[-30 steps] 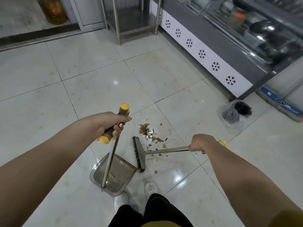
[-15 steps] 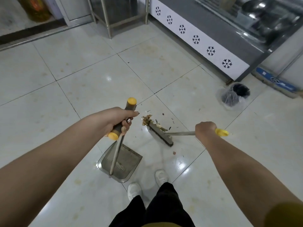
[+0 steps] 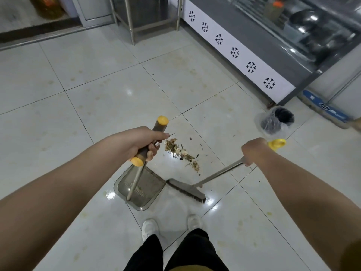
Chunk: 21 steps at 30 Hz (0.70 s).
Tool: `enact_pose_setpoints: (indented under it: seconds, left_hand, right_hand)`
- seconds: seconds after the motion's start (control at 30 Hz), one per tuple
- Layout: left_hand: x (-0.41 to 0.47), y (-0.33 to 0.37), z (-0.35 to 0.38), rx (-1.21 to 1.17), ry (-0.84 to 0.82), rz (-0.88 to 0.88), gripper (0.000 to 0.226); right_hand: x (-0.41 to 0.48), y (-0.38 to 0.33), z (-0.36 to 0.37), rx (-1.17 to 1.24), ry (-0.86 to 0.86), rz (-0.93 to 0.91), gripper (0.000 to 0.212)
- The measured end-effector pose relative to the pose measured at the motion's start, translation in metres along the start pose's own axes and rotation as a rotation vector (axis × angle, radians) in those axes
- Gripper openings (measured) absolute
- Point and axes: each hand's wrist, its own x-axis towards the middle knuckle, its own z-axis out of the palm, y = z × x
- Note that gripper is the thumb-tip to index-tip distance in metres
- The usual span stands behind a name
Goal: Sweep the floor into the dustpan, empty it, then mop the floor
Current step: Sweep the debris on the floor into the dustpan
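While fingers grip dustpan point(image 3: 151, 185) (left hand point(image 3: 140, 141)) and broom point(image 3: 186, 189) (right hand point(image 3: 254, 150)), a lined bin point(image 3: 277, 122) stands beyond the debris point(image 3: 180, 151).

The grey dustpan point(image 3: 140, 189) rests on the pale tiled floor point(image 3: 78, 114) at lower centre, its metal handle rising. The broom point(image 3: 187, 190) head lies just beside its right corner, with its handle slanting to the upper right. Debris point(image 3: 181, 152) lies just above both.
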Motion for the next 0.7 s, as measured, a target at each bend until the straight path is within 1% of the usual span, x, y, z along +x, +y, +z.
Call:
enact_pose_setpoints:
  seconds: [0.13, 0.23, 0.4, 0.53, 0.7]
  left_hand:
    - [0.010, 0.007, 0.018, -0.029, 0.049, -0.007, 0.034]
    - [0.019, 0.013, 0.037, -0.065, 0.096, -0.025, 0.034]
    - [0.034, 0.018, 0.068, -0.149, 0.148, -0.045, 0.033]
    - [0.044, 0.024, 0.081, -0.304, 0.208, -0.034, 0.028]
    - [0.048, 0.034, 0.086, -0.293, 0.261, -0.026, 0.029]
  right_hand:
    - [0.037, 0.000, 0.010, -0.178, 0.028, -0.035, 0.026]
    - [0.068, 0.015, 0.001, -0.280, 0.066, -0.043, 0.029]
    - [0.110, 0.040, -0.029, -0.360, 0.141, -0.041, 0.026]
    - [0.132, 0.053, -0.051, -0.389, 0.186, -0.014, 0.026]
    - [0.145, 0.065, -0.061, -0.450, 0.219, 0.002, 0.026]
